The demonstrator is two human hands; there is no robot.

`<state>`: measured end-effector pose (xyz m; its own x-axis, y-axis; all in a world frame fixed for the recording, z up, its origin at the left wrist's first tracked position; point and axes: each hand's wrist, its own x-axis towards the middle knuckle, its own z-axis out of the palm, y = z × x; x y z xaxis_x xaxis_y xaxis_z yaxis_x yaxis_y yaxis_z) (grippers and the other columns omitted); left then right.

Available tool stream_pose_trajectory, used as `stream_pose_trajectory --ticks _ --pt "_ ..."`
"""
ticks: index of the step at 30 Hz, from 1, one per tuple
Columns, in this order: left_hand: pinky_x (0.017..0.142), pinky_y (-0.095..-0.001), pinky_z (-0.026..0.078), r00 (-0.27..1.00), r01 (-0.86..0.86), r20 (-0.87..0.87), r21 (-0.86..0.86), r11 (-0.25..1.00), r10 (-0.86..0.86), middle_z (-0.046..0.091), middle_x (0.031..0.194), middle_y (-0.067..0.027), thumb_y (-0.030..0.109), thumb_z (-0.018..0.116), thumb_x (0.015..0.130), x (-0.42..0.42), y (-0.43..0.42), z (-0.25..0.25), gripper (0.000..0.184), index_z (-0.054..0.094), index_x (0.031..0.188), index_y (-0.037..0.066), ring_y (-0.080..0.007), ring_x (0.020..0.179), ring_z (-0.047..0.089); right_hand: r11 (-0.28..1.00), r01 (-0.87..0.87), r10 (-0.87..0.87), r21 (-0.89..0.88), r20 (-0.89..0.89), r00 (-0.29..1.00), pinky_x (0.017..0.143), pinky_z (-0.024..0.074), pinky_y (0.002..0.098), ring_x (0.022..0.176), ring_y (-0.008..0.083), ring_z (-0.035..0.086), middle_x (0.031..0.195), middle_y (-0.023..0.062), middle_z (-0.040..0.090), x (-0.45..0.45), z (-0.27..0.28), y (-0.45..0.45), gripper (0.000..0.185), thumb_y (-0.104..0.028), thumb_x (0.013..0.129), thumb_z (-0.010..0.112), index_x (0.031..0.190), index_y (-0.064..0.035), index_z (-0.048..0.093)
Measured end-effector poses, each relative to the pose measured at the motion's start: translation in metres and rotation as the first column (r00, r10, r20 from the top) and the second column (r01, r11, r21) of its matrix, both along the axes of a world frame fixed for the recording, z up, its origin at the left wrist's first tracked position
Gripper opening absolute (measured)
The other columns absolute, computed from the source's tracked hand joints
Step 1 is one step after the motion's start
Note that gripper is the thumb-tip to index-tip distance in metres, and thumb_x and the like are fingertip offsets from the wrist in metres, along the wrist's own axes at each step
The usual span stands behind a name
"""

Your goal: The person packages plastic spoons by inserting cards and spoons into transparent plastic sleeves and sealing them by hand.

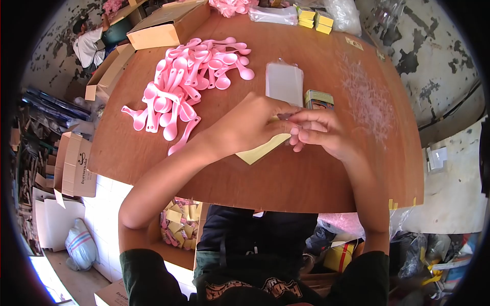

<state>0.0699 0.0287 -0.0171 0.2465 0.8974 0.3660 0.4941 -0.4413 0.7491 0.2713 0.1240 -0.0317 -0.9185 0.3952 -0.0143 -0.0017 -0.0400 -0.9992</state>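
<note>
Over the brown table, my left hand (255, 122) and my right hand (319, 130) meet, fingertips close together. Both are closed in a pinch around something small that I cannot make out. Beneath them lies a yellow card (263, 149), partly hidden by my left hand. Just behind my right hand is a small box with a printed picture (320, 99). A stack of clear plastic bags (284, 83) lies beyond my hands. To the left, a heap of pink spoons (178, 84) spreads over the table.
A cardboard box (166, 25) stands at the table's back left. Yellow card stacks (323, 22) and plastic packs (274, 15) lie along the back edge. Thin clear strips (365, 97) are scattered at the right. Another person (91, 46) is at the far left.
</note>
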Motion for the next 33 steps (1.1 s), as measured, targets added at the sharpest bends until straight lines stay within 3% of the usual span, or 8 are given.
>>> stream_pose_trajectory --ticks 5,10,13,16,18,25,30,33 --pt "0.07 -0.0357 0.052 0.994 0.028 -0.108 0.11 0.993 -0.016 0.07 0.09 -0.0168 0.011 0.07 0.084 0.001 0.001 -0.004 0.033 0.065 0.115 0.001 -0.0284 0.076 0.069 0.993 -0.094 0.096 -0.072 0.021 0.995 0.075 0.0565 0.0319 0.093 0.0187 0.065 0.108 0.0111 0.061 0.001 -0.004 0.002 0.039 -0.013 0.089 0.068 0.12 0.0059 0.056" --pt "0.072 -0.0369 0.052 0.987 0.078 -0.145 0.062 0.995 -0.069 0.068 0.095 -0.0178 0.009 0.068 0.085 0.002 0.001 -0.003 0.031 0.064 0.114 -0.001 -0.0312 0.083 0.068 0.973 -0.232 0.23 0.006 0.096 0.968 0.073 0.0562 0.0305 0.079 0.0166 0.067 0.091 0.0074 0.064 -0.003 -0.013 -0.002 0.029 -0.01 0.089 0.068 0.113 0.0029 0.058" --pt "0.075 -0.0377 0.052 0.986 0.1 -0.139 0.028 0.995 -0.095 0.068 0.097 -0.0178 0.013 0.071 0.083 0.003 -0.003 -0.001 0.037 0.063 0.116 -0.001 -0.0318 0.087 0.067 0.985 -0.162 0.154 0.067 0.107 0.982 0.068 0.0564 0.0305 0.075 0.0188 0.067 0.084 0.0101 0.066 -0.008 -0.013 -0.008 0.019 -0.01 0.09 0.065 0.101 0.0051 0.061" --pt "0.078 -0.0409 0.051 0.995 0.091 -0.034 0.051 0.995 -0.09 0.07 0.089 -0.0162 0.015 0.072 0.081 0.002 -0.015 0.004 0.026 0.065 0.101 0.0 -0.0342 0.085 0.068 0.989 -0.122 0.115 0.079 0.092 0.989 0.067 0.0554 0.0269 0.074 0.0144 0.066 0.086 0.009 0.066 -0.01 -0.02 -0.009 0.016 -0.009 0.092 0.063 0.103 0.0035 0.063" --pt "0.079 -0.0391 0.052 1.0 0.026 0.014 -0.137 0.99 -0.024 0.07 0.091 -0.0161 0.012 0.077 0.075 -0.005 -0.019 -0.009 0.032 0.064 0.102 0.0 -0.032 0.088 0.069 0.992 -0.104 0.099 0.071 0.063 0.993 0.066 0.0547 0.0246 0.073 0.0114 0.065 0.087 0.0079 0.066 -0.011 -0.018 -0.008 0.016 -0.008 0.092 0.063 0.105 0.0022 0.064" --pt "0.078 -0.0325 0.051 0.985 0.101 0.163 -0.313 0.944 -0.052 0.071 0.092 -0.0117 0.012 0.08 0.074 -0.026 -0.024 -0.031 0.037 0.064 0.106 0.0 -0.0169 0.083 0.067 0.868 0.289 -0.303 0.403 -0.03 0.953 0.053 0.0447 0.0215 0.061 0.0044 0.055 0.079 0.001 0.066 -0.03 0.008 0.028 0.012 -0.01 0.09 0.065 0.097 -0.0009 0.068" --pt "0.077 -0.0292 0.05 0.948 0.247 0.288 -0.398 0.884 -0.135 0.07 0.089 -0.004 0.013 0.081 0.074 -0.034 -0.022 -0.04 0.035 0.065 0.103 0.002 -0.0102 0.082 0.062 0.618 0.221 -0.238 0.755 -0.089 0.967 0.06 0.047 0.0242 0.068 0.0072 0.058 0.085 0.0016 0.067 -0.104 0.004 0.075 0.018 -0.013 0.087 0.067 0.101 -0.0012 0.066" --pt "0.065 -0.0237 0.049 0.923 0.321 0.326 -0.362 0.875 -0.204 0.066 0.084 0.0017 0.014 0.08 0.078 -0.039 -0.025 -0.042 0.038 0.061 0.109 0.004 -0.004 0.074 0.059 0.482 0.177 -0.204 0.858 -0.087 0.975 0.064 0.0494 0.0286 0.07 0.0124 0.061 0.087 0.0047 0.069 -0.153 -0.006 0.092 0.024 -0.015 0.083 0.07 0.102 -0.0019 0.065"
